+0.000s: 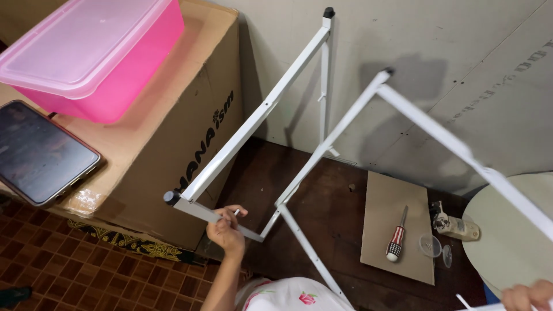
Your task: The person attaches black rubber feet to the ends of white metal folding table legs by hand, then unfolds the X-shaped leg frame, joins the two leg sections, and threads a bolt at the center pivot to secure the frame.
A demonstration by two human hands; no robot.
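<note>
A white metal tube frame (322, 150) with black end caps stands tilted above the dark floor. My left hand (226, 228) grips its lower cross bar near the left corner, fingertips pinched on the tube. My right hand (527, 295) shows only partly at the bottom right edge, closed around the end of the frame's long right bar. A screwdriver (396, 236) with a red and white striped handle lies on a flat brown board (397, 201) on the floor, apart from both hands.
A large cardboard box (173, 132) at the left carries a pink lidded plastic tub (98, 52) and a dark phone (40, 152). A small bottle (455, 226) and clear little cups (431, 246) lie beside a round pale tabletop (512, 236). A grey wall stands behind.
</note>
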